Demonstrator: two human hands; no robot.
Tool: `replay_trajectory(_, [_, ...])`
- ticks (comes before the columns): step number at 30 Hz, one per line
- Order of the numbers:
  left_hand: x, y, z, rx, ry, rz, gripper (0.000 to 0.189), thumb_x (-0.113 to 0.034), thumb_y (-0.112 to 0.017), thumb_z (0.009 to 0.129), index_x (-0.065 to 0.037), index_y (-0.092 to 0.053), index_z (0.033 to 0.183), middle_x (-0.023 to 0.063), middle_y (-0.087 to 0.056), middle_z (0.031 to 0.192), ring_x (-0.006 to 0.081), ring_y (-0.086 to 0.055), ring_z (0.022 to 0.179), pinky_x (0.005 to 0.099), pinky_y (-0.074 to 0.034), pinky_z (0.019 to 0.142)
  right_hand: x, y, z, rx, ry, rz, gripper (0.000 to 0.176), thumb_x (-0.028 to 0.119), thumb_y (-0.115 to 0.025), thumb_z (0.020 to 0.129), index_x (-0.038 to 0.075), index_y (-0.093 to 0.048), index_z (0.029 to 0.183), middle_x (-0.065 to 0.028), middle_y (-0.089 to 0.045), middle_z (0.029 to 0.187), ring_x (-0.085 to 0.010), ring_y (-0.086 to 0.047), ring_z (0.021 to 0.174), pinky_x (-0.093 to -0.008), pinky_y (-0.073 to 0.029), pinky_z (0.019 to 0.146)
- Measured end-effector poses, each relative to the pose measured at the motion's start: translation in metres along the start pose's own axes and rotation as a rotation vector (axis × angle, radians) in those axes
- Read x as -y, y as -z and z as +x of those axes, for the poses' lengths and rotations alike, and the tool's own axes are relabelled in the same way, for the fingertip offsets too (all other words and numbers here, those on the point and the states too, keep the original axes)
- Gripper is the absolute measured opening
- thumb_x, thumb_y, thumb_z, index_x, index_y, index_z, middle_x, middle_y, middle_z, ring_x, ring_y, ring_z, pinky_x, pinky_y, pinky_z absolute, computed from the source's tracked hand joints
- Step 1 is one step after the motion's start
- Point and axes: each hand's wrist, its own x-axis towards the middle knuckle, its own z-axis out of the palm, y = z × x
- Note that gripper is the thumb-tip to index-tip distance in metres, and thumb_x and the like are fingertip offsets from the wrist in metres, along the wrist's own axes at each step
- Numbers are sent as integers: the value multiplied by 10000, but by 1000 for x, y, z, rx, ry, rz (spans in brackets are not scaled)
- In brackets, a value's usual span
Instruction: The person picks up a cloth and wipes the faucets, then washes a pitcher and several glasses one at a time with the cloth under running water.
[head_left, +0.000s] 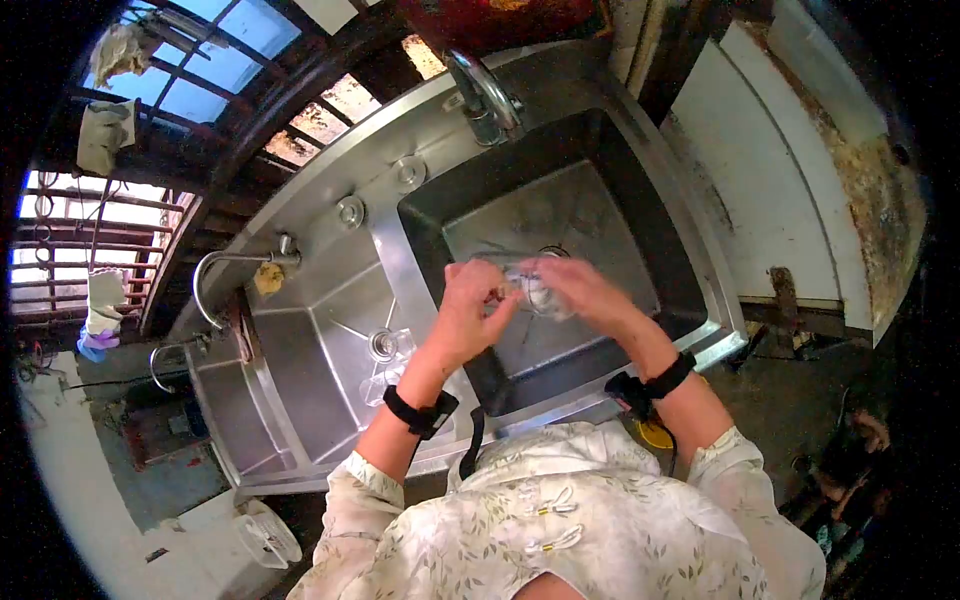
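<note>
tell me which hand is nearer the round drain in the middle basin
Left. The left hand is to the drain's right in the picture, just past the divider; the right hand is farther right, over the large basin.

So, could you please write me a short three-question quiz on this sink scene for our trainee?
1. Where do the left hand and right hand come together?
a) over the window bars
b) over the large dark basin
c) over the floor

2. True or false: the small yellowish piece sits near the base of the thin curved tap.

3. Fill in the colour: the band on the right wrist is ____.

Key: 1 b; 2 true; 3 black.
</note>
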Motion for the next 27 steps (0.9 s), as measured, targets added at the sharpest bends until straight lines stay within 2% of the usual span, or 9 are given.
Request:
replay_trajectory(2, [-19, 4, 6, -19, -99, -13, 241, -182, -748, 764, -86, -528, 782, 65, -489, 726, 274, -485, 756, 385, -343, 764, 6, -9, -4, 142, 30, 125, 397, 293, -687, 881, 38, -611, 1177, -29, -632, 1042, -125, -582, 945, -274, -483, 831])
replay_trajectory(5, [-30, 19, 15, -23, -248, -38, 267, -172, -749, 741, -98, -496, 781, 67, -481, 732, 290, -473, 787, 389, -328, 749, 21, -16, -16, 485, 90, -387, 645, 339, -735, 840, 55, -490, 1365, -123, -582, 1287, -231, -541, 1188, -350, -435, 1012])
replay_trajectory(7, [-32, 31, 20, 171, -200, -32, 262, -170, -744, 750, -96, -494, 778, 68, -494, 738, 294, -479, 790, 389, -324, 740, 1, -20, -20, 443, 464, -1042, 713, 311, -777, 756, 58, -484, 1355, -173, -528, 1363, -308, -523, 1226, -400, -436, 1019])
replay_trajectory(9, [-35, 36, 26, 186, -181, -10, 253, -172, -747, 748, -94, -507, 773, 67, -509, 735, 296, -489, 783, 389, -330, 738, -2, -17, -9, 488, 400, -1152, 636, 235, -749, 737, 68, -513, 1304, -184, -558, 1296, -381, -539, 1160, -435, -463, 964])
replay_trajectory(11, [-32, 36, 33, 58, -218, -3, 253, -118, -757, 696, -72, -509, 725, 82, -529, 707, 299, -516, 764, 395, -350, 761, -1, -16, 1, 241, 632, -1182, 363, 238, -707, 808, 52, -643, 1113, -139, -673, 1033, -358, -626, 958, -445, -493, 860])
replay_trajectory(16, [-43, 56, 57, 75, -279, 38, 237, -183, -761, 726, -79, -608, 875, 76, -592, 814, 272, -561, 852, 393, -408, 824, 21, -23, -7, 214, 711, -847, 227, 150, -684, 827, 45, -690, 1028, -141, -653, 1072, -350, -619, 993, -436, -506, 864])
replay_trajectory(19, [-19, 68, 42, -125, 70, -520, 663, -342, -761, 771, -76, -551, 1341, 88, -586, 1288, 204, -538, 1201, 373, -360, 1079, 43, -39, -26, 157, 462, -322, 365, 160, -675, 867, 52, -651, 1215, -116, -666, 1165, -259, -626, 1078, -397, -495, 933])
replay_trajectory(21, [8, 53, 18, -51, 15, -734, 720, -398, -739, 789, -49, -508, 1375, 89, -559, 1307, 216, -519, 1234, 348, -372, 1067, 43, -40, -30, 240, 34, 466, 504, 181, -663, 886, 33, -552, 1355, -117, -624, 1274, -195, -583, 1160, -373, -457, 1002])
replay_trajectory(27, [-7, 16, -20, -166, 288, -1016, 576, -266, -715, 839, -50, -521, 1336, 61, -567, 1229, 152, -524, 1133, 307, -400, 1000, 24, -42, -39, 210, -3, 783, 687, 449, -520, 947, -8, -395, 1445, -148, -488, 1420, -261, -508, 1274, -371, -387, 1087])
